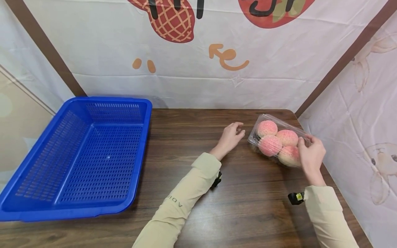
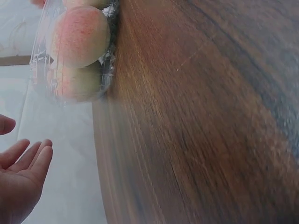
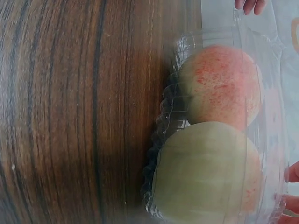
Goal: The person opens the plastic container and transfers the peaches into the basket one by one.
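A clear plastic clamshell box (image 1: pixel 252 138) of several pink and pale yellow peaches (image 1: pixel 270 145) is at the right back of the table. My right hand (image 1: pixel 312 156) grips the box's right end, thumb on the near side and fingers at the far side. In the right wrist view only a bit of that hand's fingers (image 3: pixel 293 173) shows at the box's edge. My left hand (image 1: pixel 230 137) hovers left of the box, apart from it, its fingers loosely bent and holding nothing. The left wrist view shows that hand (image 2: pixel 21 186) with thumb and fingers apart.
A large blue plastic basket (image 1: pixel 141 155) with slotted walls and floor stands on the left of the brown wooden table (image 1: pixel 242 206). White printed cloth (image 1: pixel 192 86) hangs behind the table, and more cloth (image 1: pixel 350 124) hangs along the right side.
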A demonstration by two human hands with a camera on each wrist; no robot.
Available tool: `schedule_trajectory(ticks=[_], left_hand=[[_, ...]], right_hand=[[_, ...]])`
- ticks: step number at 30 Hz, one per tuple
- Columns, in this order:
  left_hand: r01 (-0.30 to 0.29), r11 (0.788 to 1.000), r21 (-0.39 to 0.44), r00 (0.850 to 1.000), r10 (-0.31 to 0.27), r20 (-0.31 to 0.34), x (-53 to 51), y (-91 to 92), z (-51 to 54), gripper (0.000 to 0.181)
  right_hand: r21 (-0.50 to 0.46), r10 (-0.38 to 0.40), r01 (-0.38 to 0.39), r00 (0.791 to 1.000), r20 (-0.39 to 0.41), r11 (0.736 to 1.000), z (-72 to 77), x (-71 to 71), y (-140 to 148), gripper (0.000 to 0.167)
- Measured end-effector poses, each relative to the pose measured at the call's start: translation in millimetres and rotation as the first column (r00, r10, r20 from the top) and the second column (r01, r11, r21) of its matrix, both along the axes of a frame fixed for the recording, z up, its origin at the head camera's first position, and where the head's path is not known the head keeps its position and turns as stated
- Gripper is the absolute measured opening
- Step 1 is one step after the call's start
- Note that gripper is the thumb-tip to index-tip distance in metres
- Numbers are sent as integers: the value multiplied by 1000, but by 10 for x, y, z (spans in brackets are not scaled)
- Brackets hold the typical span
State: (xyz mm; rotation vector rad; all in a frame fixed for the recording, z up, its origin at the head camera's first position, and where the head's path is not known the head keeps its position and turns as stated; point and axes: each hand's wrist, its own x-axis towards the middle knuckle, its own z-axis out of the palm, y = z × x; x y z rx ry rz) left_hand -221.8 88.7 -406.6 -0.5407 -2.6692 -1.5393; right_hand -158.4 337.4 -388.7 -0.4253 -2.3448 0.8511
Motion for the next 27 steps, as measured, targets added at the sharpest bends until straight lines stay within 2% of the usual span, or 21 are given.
schedule_trajectory(ticks=[10,19,27], left_hand=[[15,999,38,998,-17,54,-8,79,-31,34],[18,996,92,997,-25,77,31,163,-54,33],[30,996,81,993,-39,114,50,229,-64,35]], right_hand=[[-24,-26,27,1000,13,999,-46,49,77,35],[-101,-84,93,992,93,990,-97,97,129,42],[-184,-103,137,978,181,973,-124,116,147,48]])
